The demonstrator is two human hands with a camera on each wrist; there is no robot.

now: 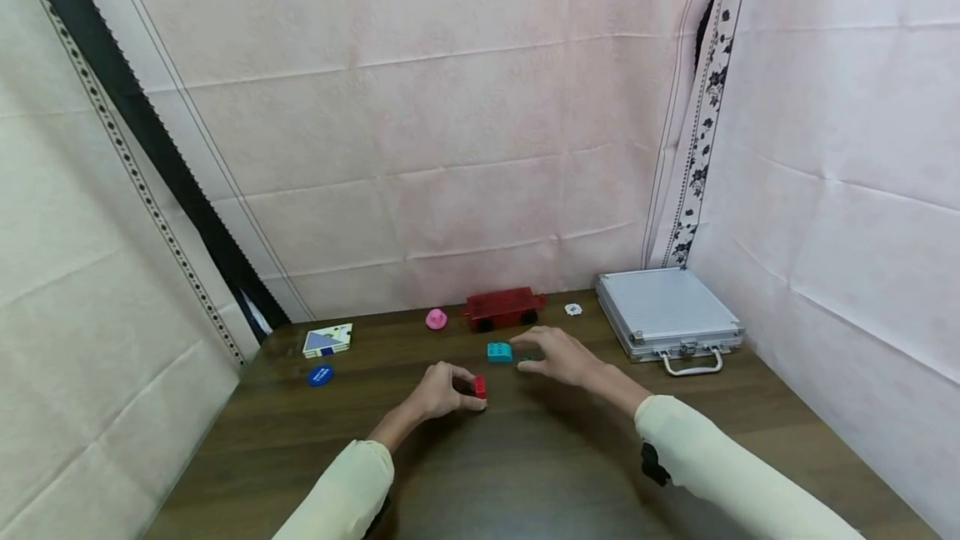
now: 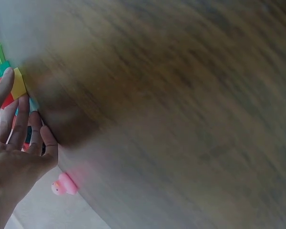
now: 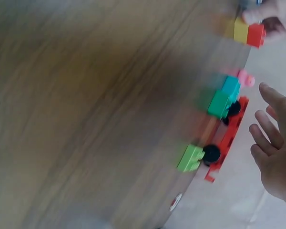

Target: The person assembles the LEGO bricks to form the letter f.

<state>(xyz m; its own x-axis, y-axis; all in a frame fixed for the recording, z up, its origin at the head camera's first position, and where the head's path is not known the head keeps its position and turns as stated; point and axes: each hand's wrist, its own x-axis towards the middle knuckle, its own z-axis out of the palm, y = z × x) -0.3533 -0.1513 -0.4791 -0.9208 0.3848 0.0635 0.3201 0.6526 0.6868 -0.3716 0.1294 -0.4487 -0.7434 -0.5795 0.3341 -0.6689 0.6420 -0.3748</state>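
- Blue disc point(image 1: 320, 374) first up, lying flat on the wooden table point(image 1: 525, 473), close to its left edge.
- Just behind, a small stack of printed cards point(image 1: 327, 340).
- Across to the far edge now: pink duck point(image 1: 437, 319), well beyond the nearer hand.
- And a firm pinch from the left hand point(image 1: 441, 392), thumb against fingers, red block point(image 1: 481, 387) between them, low over the table; yellow block point(image 3: 241, 30) flush against the red in the wrist views.
- Just beyond, on the table, teal block point(image 1: 499, 352), in front of a red wagon point(image 1: 504, 307) on black wheels.
- From the right wrist, green block point(image 3: 219, 103) right beside the teal, contact hard to tell; farther along, lime block point(image 3: 189, 158), near the wagon's other wheel.
- Over to the right hand point(image 1: 561, 357): fingers spread, gently bent, poised just right of the teal block.
- Behind it, white disc point(image 1: 573, 309).
- Far right, silver case point(image 1: 671, 307), lid down, handle toward the near side.
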